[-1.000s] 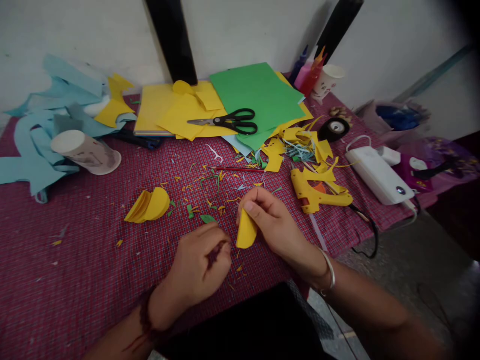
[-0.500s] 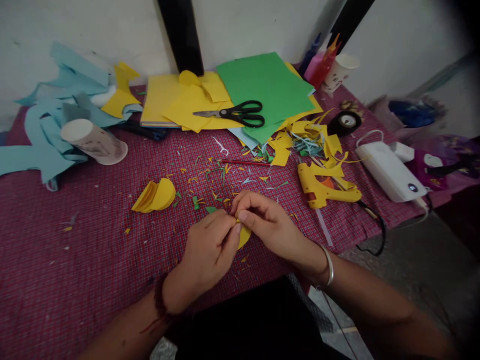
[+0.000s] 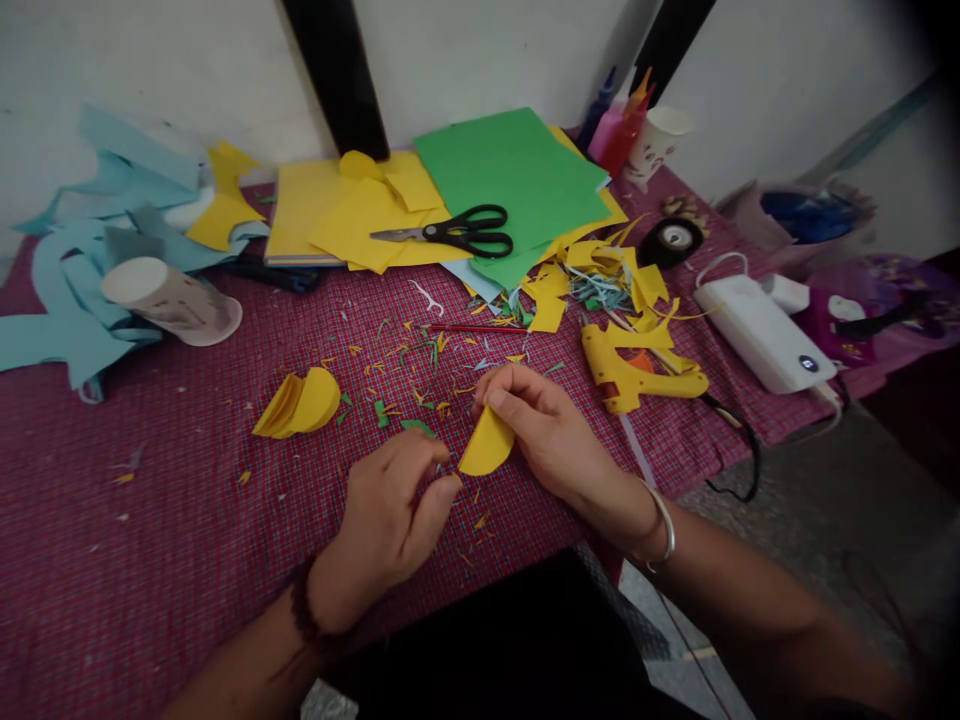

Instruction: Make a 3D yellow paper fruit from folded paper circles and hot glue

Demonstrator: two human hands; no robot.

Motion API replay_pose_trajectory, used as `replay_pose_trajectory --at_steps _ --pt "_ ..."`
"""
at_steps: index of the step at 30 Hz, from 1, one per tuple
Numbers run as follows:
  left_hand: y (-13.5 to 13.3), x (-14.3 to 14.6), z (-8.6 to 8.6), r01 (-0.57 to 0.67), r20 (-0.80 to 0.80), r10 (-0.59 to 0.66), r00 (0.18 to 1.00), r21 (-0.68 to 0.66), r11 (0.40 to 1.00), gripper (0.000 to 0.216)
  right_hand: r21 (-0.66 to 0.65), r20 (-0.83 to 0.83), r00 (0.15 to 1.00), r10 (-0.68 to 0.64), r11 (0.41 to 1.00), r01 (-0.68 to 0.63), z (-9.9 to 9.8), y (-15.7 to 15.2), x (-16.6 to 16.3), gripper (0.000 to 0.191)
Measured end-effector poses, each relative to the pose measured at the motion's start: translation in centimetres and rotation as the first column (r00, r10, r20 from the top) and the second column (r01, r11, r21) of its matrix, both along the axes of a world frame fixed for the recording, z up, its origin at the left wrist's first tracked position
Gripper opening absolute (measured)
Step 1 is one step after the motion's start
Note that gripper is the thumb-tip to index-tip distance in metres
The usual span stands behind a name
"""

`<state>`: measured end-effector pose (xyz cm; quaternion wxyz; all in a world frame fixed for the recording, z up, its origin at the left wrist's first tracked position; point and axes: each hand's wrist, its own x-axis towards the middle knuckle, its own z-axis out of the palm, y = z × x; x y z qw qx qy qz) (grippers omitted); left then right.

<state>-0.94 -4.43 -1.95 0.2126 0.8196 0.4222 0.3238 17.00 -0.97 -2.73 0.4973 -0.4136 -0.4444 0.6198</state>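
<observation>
Folded yellow paper in the hands, seen from the head camera. We find 1 folded yellow paper piece (image 3: 487,443), roughly a half-disc, held above the near part of the desk (image 3: 187,520), between the 2 hands. The right hand (image 3: 553,440) pinches its upper end, the thumb laid over the near face. The fingers of the left hand (image 3: 391,510) are curled but parted, with nothing visible between them; they stand just beside the lower left corner, and we cannot tell whether the thumb touches it.

We judge the piece very light and fairly crisp, like thin card: stiff along its fold, bendable across its face, dry rather than slippery. Hard pressure would likely crease it, and pulling at a corner could tear it. We would take hold lightly at the folded edge, where the layers lie together, leaving the curved rim unbent. For comparison, we note a group of similar yellow pieces (image 3: 315,403) lying to the left, well apart.
</observation>
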Motion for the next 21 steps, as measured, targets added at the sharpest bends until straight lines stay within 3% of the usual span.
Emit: replay_pose_trajectory --at_steps 6,13,16,21 --pt "-0.1 0.7 -0.7 -0.018 -0.187 0.038 0.982 0.109 0.994 0.01 0.03 0.08 0.996 -0.037 0.999 0.035 0.2 -0.1 -0.2 0.013" --pt "-0.2 1.6 -0.7 0.083 -0.436 0.051 0.899 0.283 0.955 0.015 0.017 0.131 0.989 -0.072 0.997 0.07 0.2 -0.1 -0.6 0.013" --pt "-0.4 2.1 -0.7 0.072 -0.415 0.042 0.909 0.255 0.964 0.016 0.029 0.162 0.986 -0.042 0.999 0.038 0.5 -0.3 -0.8 0.016" --pt "-0.5 2.5 -0.9 0.021 -0.242 0.01 0.97 0.126 0.992 0.021 0.057 0.176 0.984 -0.033 0.998 0.024 0.7 -0.5 -1.0 0.018"
